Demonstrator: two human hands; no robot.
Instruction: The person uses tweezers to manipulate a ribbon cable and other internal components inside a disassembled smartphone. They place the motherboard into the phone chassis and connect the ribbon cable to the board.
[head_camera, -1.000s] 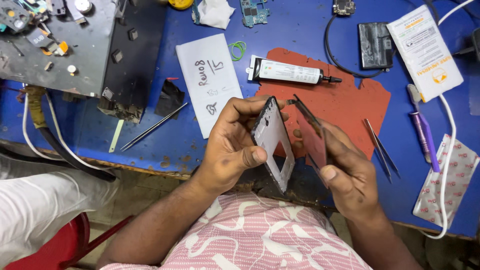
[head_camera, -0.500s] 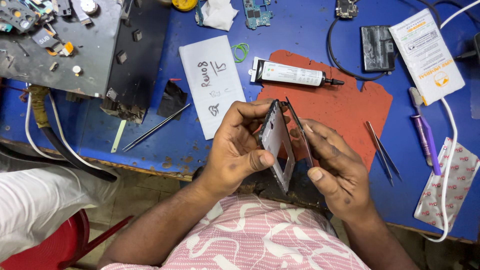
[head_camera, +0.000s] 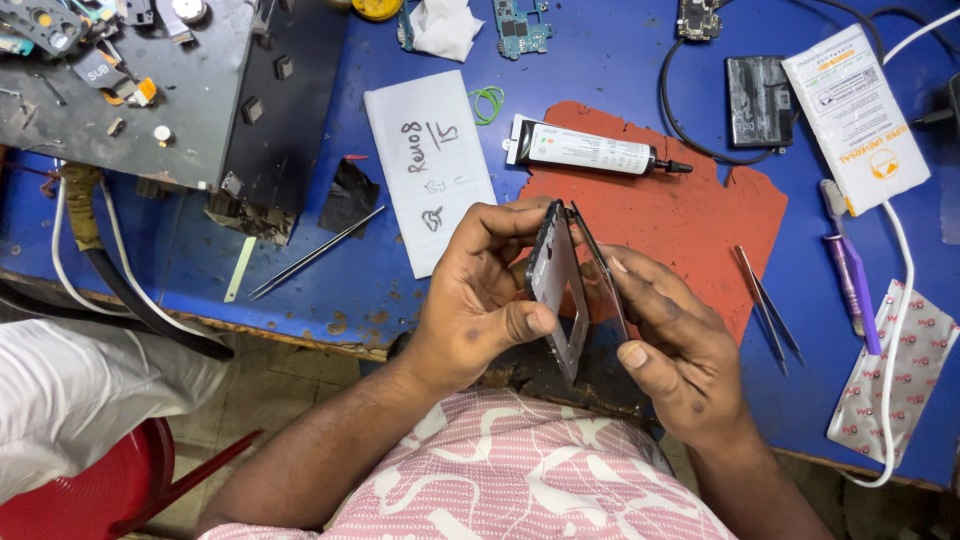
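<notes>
At the centre of the frame we hold a phone's grey middle frame (head_camera: 556, 292) on edge in our left hand (head_camera: 478, 305), thumb pressed on its lower face and fingers curled over its top end, so that hand is closed around it. Our right hand (head_camera: 672, 340) grips a thin dark panel (head_camera: 602, 272), most likely the display or back cover, between thumb and fingers; the two parts meet along their upper ends and gape apart lower down, like a book half open. As we judge it, the phone is partly separated: one end is free, the other not yet parted, and we cannot tell whether a flex cable joins them inside. Both parts hover just above the near edge of the blue workbench (head_camera: 620, 60), over the red mat (head_camera: 700, 215). A tube of adhesive (head_camera: 590, 152) lies capped on the mat's upper edge, untouched as far as we can see. Tweezers (head_camera: 768, 310) rest to the right of our right hand, a second pair (head_camera: 315, 254) lies left of centre, beside a white paper slip (head_camera: 430, 165). Circuit boards (head_camera: 520, 25) sit along the top, and a purple toothbrush (head_camera: 850, 265) lies at the right.
</notes>
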